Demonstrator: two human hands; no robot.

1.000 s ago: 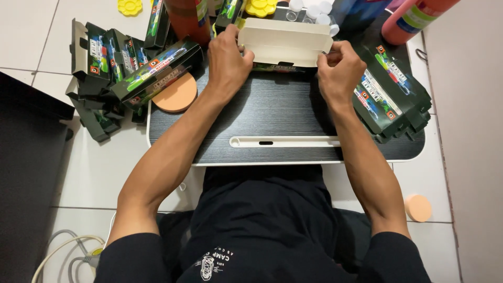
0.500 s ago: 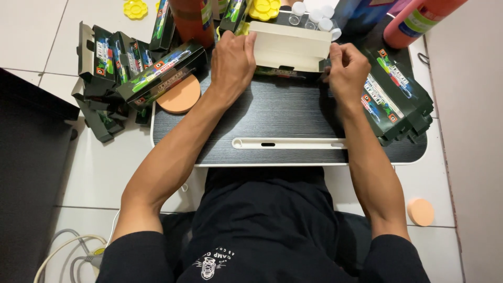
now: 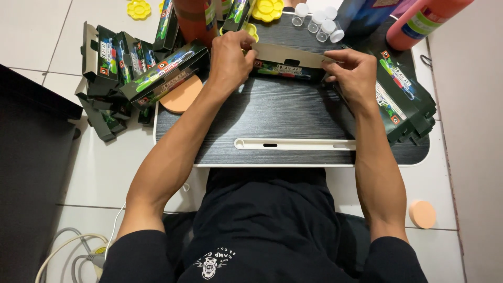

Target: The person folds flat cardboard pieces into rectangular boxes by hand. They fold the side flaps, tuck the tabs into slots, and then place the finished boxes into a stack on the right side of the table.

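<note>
Head view. We held a long green carton (image 3: 285, 67) between our two hands at the far edge of the dark counter (image 3: 283, 126). The left hand (image 3: 230, 55) had its fingers closed on the carton's left end, and the right hand (image 3: 353, 73) pinched its right end, thumb on top. The pale inner flap (image 3: 288, 54) lay nearly edge-on between the two sets of fingers; half a second before, it had faced us as a broad cream panel, so we had tipped the carton forward. Just left of the left fingers lay a heap of similar green cartons (image 3: 136, 73) and an orange sponge disc (image 3: 181, 94). Under and right of the right fingers sat a stack of flattened cartons (image 3: 403, 105). Beyond the fingers stood small clear vials (image 3: 319, 21) and a red bottle (image 3: 424, 21).
</note>
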